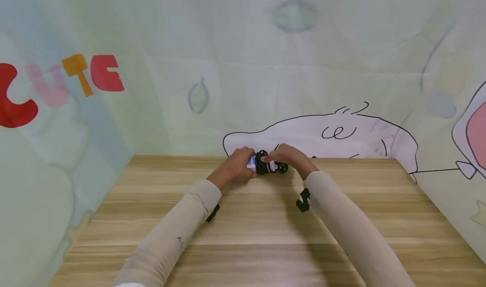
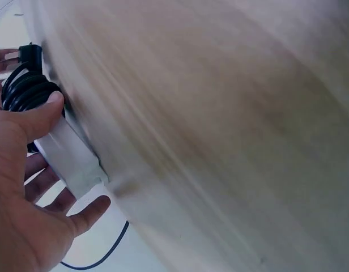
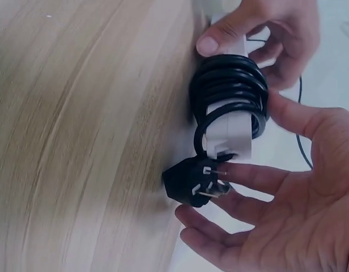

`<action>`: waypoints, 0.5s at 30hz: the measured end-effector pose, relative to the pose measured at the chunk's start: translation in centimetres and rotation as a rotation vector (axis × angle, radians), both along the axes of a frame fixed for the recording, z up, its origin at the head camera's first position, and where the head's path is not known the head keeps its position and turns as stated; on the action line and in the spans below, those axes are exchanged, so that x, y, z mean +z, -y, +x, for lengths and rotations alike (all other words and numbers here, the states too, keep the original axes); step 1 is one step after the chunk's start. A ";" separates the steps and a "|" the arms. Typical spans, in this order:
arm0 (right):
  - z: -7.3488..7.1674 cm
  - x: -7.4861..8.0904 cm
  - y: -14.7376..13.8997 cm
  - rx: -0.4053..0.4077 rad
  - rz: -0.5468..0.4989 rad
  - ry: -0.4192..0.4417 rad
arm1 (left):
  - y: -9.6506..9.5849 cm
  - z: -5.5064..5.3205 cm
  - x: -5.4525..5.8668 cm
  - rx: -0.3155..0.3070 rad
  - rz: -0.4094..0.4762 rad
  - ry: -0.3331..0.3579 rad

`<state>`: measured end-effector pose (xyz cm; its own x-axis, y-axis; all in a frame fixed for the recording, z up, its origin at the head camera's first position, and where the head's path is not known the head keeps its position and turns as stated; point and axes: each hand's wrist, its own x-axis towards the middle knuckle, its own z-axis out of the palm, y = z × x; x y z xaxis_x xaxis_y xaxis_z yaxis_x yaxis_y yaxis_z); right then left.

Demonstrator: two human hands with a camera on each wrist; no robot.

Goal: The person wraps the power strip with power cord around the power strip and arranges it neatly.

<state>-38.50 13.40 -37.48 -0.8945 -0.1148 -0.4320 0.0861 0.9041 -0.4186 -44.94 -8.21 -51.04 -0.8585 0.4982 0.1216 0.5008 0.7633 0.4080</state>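
Against the back edge of the table is a white power strip (image 1: 251,162) with a black cord (image 3: 228,82) wound round it in several loops. My left hand (image 1: 236,163) grips one end, its thumb on the white casing beside the coil and fingers round the far side. At the other end, my right hand (image 3: 299,187) has its fingers spread and slightly bent. Its thumb touches the side of the coil, and the fingertips lie behind the black plug (image 3: 191,181), whose metal prongs face them. Whether those fingertips press on the plug cannot be told.
The wood-grain table (image 1: 243,228) reaches a printed cloth backdrop (image 1: 171,88) behind and at both sides. Black wrist devices (image 1: 303,200) sit under the sleeves. The thin dark curve (image 2: 115,246) beyond the table edge looks like a line printed on the cloth.
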 end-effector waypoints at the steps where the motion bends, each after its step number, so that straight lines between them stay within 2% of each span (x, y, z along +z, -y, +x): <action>1: 0.2 0.2 -0.2 -0.010 -0.023 0.010 | -0.1 0.0 0.1 0.004 0.006 0.009; 7: -0.1 0.2 -0.5 -0.059 -0.072 0.009 | -0.2 -0.1 0.6 0.021 0.023 0.026; 12: -0.1 -0.3 -0.4 -0.080 -0.089 0.004 | -0.1 -0.2 0.5 -0.012 0.055 0.044; 15: -0.1 -0.9 -0.4 -0.049 -0.098 -0.022 | -0.1 -0.3 0.2 -0.032 0.088 0.028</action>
